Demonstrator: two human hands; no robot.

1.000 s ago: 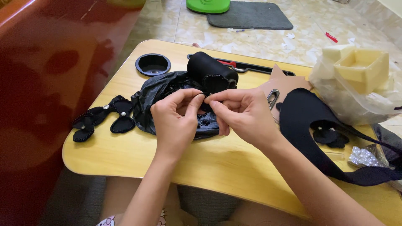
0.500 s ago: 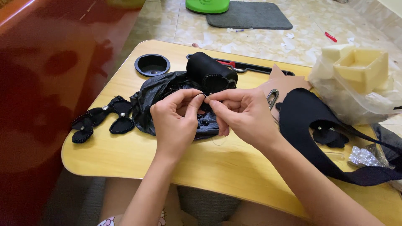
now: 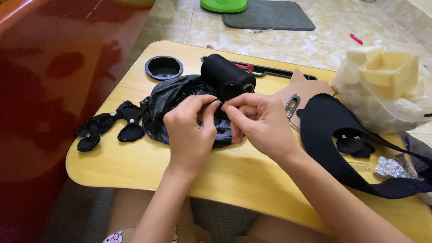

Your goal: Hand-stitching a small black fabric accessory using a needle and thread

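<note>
Barely shifted since a second ago: left hand (image 3: 191, 128) and right hand (image 3: 261, 123) still pinched shut on small black piece (image 3: 219, 102), held over black plastic bag (image 3: 168, 105) on worktop (image 3: 135, 166). Fine work ongoing.

At frame centre we see a small black piece (image 3: 221, 102), mostly hidden, pinched between fingertips of both hands, above a crumpled black plastic bag (image 3: 168, 105) on the bench.

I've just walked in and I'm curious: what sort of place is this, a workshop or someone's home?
Probably a home craft corner: a low wooden lap table sits over a tiled floor with a grey mat, and black beaded fabric bows lie beside the hands.
</note>
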